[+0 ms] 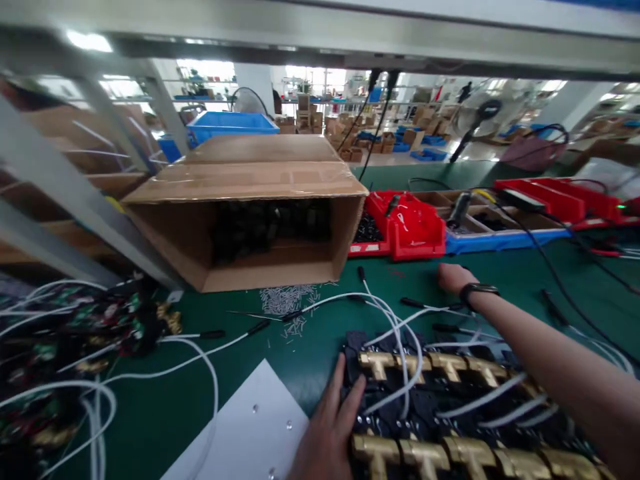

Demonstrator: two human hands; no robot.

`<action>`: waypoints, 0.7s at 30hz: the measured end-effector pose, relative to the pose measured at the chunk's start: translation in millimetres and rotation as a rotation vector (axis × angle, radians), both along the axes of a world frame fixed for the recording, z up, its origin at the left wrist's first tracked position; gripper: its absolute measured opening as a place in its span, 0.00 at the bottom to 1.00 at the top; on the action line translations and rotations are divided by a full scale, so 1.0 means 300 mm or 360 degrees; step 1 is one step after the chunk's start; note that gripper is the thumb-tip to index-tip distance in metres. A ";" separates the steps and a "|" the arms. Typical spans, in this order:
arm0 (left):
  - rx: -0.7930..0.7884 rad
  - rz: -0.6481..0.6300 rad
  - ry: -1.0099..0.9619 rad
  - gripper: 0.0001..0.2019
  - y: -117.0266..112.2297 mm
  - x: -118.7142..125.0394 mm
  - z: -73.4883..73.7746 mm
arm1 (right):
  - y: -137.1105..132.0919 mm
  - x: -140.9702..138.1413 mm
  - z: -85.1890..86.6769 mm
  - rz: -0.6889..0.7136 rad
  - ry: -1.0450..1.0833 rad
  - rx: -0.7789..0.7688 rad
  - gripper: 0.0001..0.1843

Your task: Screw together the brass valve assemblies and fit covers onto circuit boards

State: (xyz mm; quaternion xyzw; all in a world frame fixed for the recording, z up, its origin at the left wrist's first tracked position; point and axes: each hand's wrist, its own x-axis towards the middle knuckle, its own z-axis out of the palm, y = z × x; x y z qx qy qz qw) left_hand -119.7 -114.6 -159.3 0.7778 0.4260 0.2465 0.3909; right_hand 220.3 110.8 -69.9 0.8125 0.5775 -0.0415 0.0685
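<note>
A blue crate [231,124] shows behind a cardboard box [250,179], a fan [487,111] farther right.

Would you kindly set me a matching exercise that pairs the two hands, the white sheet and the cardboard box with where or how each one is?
Things
1. Left hand
2. Right hand
3. White sheet
4. Cardboard box

Place or state
A. Flat on the green table, with small shiny dots on it
B. Just in front of the blue tray, a dark band on its wrist
C. Open side facing the camera, dark things inside
D. Against the black parts with brass fittings

Right pairs: 1-D, 2-B, 3-A, 4-C
</note>
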 end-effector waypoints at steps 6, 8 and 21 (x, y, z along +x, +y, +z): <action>0.0009 -0.0004 0.0033 0.41 0.014 0.022 0.005 | -0.046 -0.246 0.207 0.0405 0.0252 0.0214 0.07; 0.0056 0.0078 -0.0003 0.40 0.006 0.027 -0.003 | -0.112 -0.401 0.250 0.0688 0.0447 0.0238 0.10; 0.0290 0.0098 -0.0105 0.42 0.023 0.012 -0.031 | -0.226 -0.927 0.254 0.1501 0.0841 0.0128 0.09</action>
